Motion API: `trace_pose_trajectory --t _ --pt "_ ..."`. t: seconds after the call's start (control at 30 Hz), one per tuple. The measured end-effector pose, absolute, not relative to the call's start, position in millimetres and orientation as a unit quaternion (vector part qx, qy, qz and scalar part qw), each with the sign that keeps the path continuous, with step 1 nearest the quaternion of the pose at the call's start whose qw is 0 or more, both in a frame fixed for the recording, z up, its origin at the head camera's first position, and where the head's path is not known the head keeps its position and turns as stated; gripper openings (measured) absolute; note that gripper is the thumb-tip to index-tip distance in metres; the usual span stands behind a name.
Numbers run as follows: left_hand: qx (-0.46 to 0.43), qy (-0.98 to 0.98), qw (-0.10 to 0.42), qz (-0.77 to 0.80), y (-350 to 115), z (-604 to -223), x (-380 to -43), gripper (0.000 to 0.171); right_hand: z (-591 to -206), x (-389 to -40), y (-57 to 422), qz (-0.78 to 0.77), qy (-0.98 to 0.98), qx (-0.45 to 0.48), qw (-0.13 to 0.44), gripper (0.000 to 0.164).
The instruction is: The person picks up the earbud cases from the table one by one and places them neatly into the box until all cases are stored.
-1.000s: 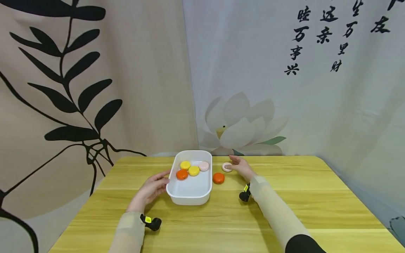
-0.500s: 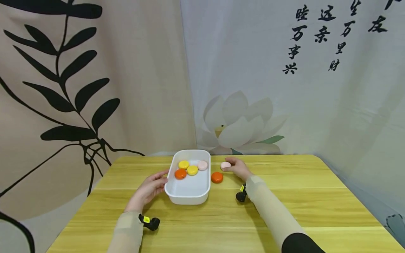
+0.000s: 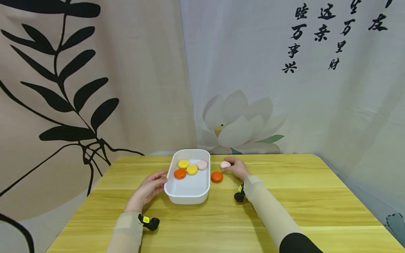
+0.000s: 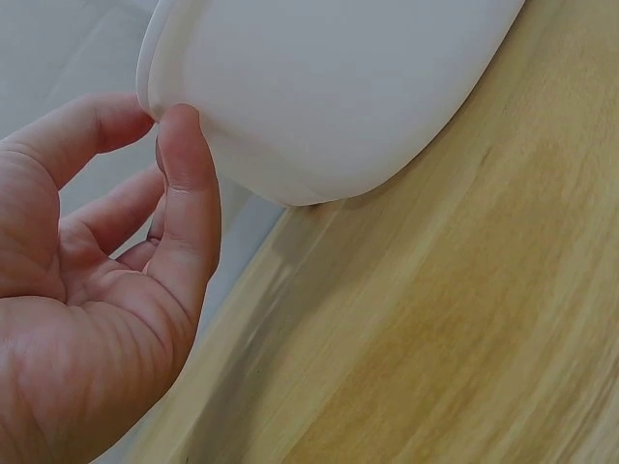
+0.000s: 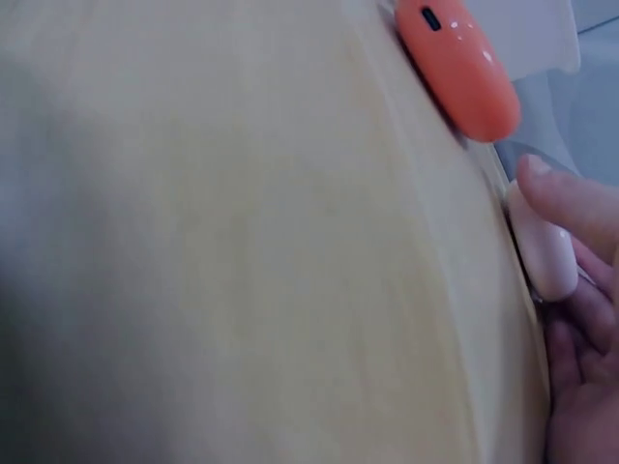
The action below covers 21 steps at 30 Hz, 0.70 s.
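Note:
My left hand (image 3: 151, 188) holds the left rim of a white rectangular box (image 3: 186, 200); in the left wrist view its thumb and a finger meet at the rim. Inside the box lie an orange case (image 3: 180, 173), two yellow cases (image 3: 183, 164) and a pale pink case (image 3: 201, 164), all small and rounded. To the right, my right hand (image 3: 238, 168) grips another pale pink earbud case (image 3: 225, 164), its thumb against it in the right wrist view. Whether this case touches the table cannot be told. An orange earbud case (image 5: 459, 72) with a dark port slot lies between box and right hand.
All this is on a wooden table (image 3: 221, 225), near its far edge. A printed curtain (image 3: 152, 88) hangs behind. Black wrist cameras (image 3: 153, 224) are strapped to both wrists.
My right hand has taken hold of the pink earbud case, which has tilted in its fingers. My left hand keeps its place on the box. The head view has shifted slightly.

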<state>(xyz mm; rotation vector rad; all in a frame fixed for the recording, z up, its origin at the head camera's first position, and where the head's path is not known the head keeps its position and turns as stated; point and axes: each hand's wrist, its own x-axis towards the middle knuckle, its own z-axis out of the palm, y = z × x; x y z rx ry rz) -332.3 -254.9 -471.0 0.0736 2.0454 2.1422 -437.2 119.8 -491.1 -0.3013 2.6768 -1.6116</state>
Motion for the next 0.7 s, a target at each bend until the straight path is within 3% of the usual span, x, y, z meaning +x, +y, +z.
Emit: trace_pose_trajectory --t 0.7 --pt "0.032 0.698 0.093 0.709 -254.8 -469.4 -331.2 0.058 -490.0 -437.4 122.8 -0.544 0.835 -0.081 -0.012 0.053"
